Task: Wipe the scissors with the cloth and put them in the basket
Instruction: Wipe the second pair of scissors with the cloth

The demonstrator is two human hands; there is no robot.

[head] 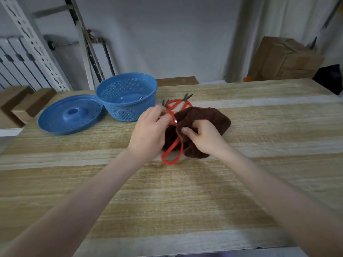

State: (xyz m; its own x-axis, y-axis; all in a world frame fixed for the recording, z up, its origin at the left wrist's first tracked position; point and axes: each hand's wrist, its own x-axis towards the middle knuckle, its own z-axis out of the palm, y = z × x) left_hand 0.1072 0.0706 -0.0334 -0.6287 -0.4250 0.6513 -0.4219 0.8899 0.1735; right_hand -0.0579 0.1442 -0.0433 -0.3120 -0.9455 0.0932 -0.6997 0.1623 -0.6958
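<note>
Pale striped wood bench (204,201), grey wall behind. Radiator (11,62) and perforated rack upright (31,43) back left, cardboard boxes (284,60) back right. Blue basket (128,112) sits near the far edge, its lid (55,123) touching on the left. Mid-bench: left hand (150,130) pinches red scissors (170,147) near the pivot, right hand (204,136) grips brown cloth (213,117) bunched over them. Other red scissors (187,103) lie behind the cloth. Broad wood runs to the near edge.

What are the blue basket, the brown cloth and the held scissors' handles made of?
Blue basket: moulded plastic by its look, smooth, perforated wall.
Brown cloth: soft, fuzzy fabric, perhaps microfibre; it crumples.
Held scissors: handles in glossy red coating, plastic or paint, cannot tell which.
</note>
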